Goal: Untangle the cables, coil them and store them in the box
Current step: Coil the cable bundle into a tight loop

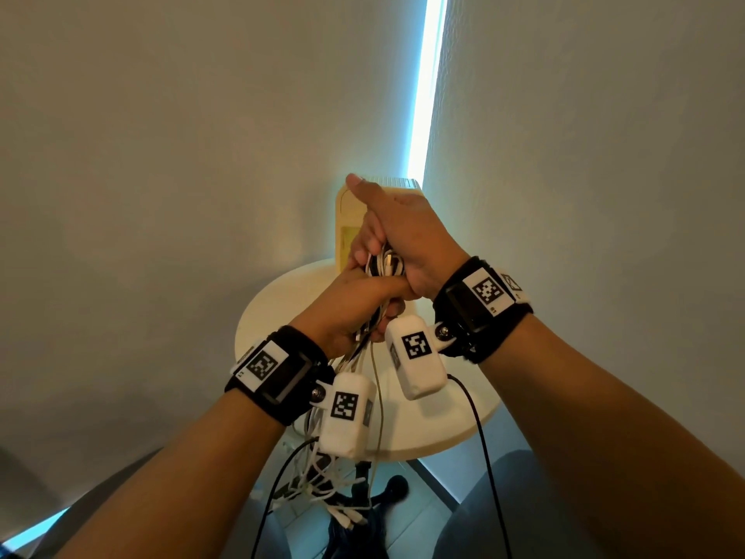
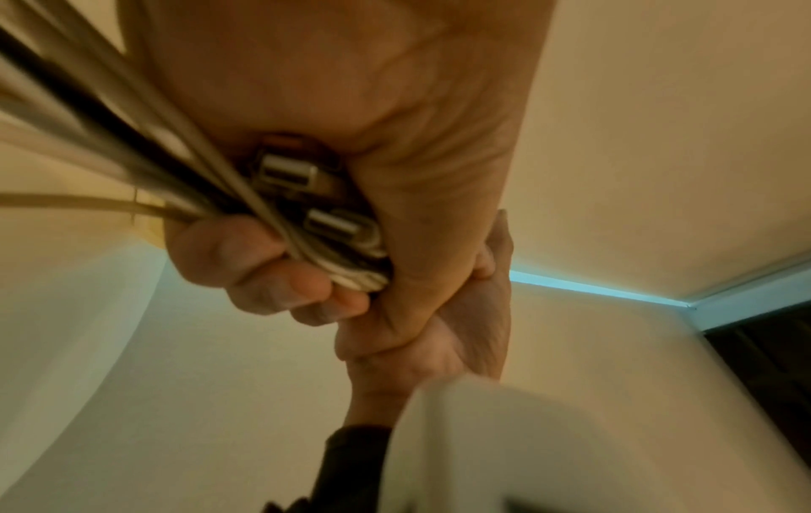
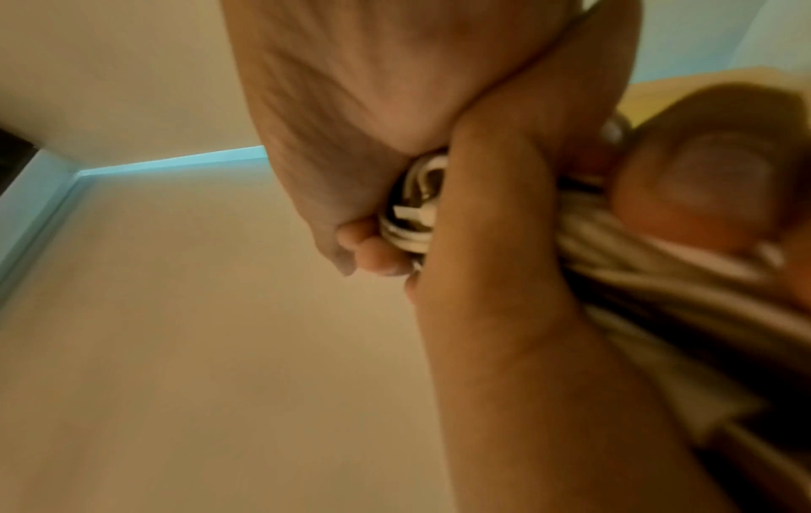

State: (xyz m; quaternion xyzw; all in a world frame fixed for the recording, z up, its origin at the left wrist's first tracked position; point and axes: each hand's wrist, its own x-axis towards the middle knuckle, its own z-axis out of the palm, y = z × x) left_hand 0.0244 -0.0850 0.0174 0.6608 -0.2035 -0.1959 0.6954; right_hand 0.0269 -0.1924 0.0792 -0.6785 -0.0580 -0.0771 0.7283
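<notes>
A bundle of white and black cables [image 1: 385, 263] is held up in front of me, with both hands wrapped around it. My right hand [image 1: 403, 232] grips the upper part, thumb stretched upward. Just below it my left hand [image 1: 352, 308] grips the same bundle, and the two hands touch. The loose tangled ends [image 1: 326, 482] hang below the table's edge. In the left wrist view, metal USB plugs [image 2: 287, 171] show inside my curled left fingers [image 2: 263, 267]. The right wrist view shows white cable loops [image 3: 417, 208] under the right fingers [image 3: 368, 253]. A yellow box [image 1: 346, 219] stands behind the hands.
The box stands on a round white table [image 1: 278, 312] in a corner between pale walls. A bright light strip [image 1: 427, 94] runs up the corner. A grey chair [image 1: 540, 502] sits at lower right. Thin black leads [image 1: 483, 437] hang from the wrist cameras.
</notes>
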